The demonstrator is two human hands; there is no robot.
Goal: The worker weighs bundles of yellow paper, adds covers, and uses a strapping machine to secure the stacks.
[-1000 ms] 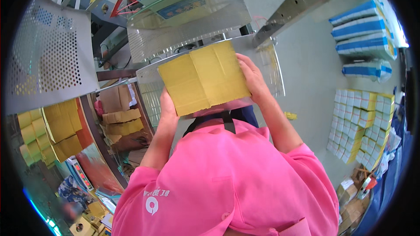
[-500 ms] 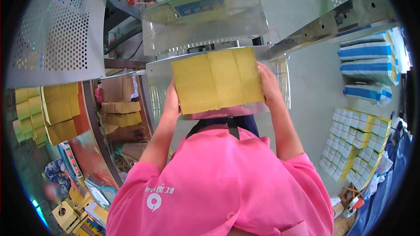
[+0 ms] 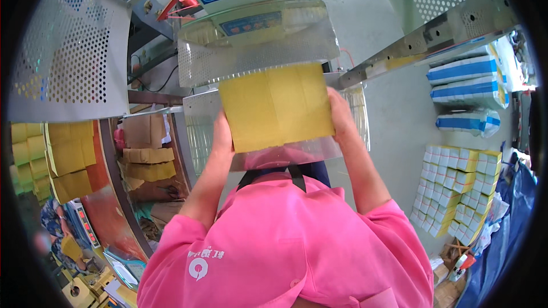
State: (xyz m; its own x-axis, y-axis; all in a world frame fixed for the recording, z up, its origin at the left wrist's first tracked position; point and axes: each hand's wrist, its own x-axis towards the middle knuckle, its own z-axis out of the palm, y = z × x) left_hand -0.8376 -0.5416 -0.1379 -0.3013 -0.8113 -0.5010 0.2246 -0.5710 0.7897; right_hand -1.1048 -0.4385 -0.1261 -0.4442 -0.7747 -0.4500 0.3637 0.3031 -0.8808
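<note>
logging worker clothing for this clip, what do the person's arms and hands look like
Both forearms are bare, with short bright pink sleeves ending above the elbows. The left hand and right hand wear no gloves; no rings, watch or bands show. The pink top has a small white round emblem.

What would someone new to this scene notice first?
A thick yellow paper stack sits dead centre, gripped at its sides by the left hand and right hand and held up under a perforated metal guard. Below it, a pink shirt fills the foreground. At right, boxes lie in rows on the floor.
</note>
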